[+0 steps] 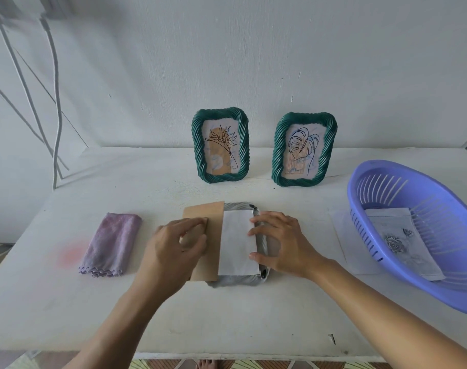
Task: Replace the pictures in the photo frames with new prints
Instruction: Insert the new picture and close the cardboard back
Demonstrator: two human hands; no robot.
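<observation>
Frame 3 of 3 in hand; the face-down frame lies on the bench in front of me, back open. My left hand grips the brown backing board, which is pulled half off to the left; my right hand is spread, fingertips resting on the right edge of the white sheet lying in the frame. The sheet is blank side up; I cannot tell if it is the old picture or the new one. Two green frames stand at the back, closed, each with a line drawing; done or untouched, I cannot say. A rose print lies in the purple basket. Judged mid-task: board to go back, frame to stand up.
</observation>
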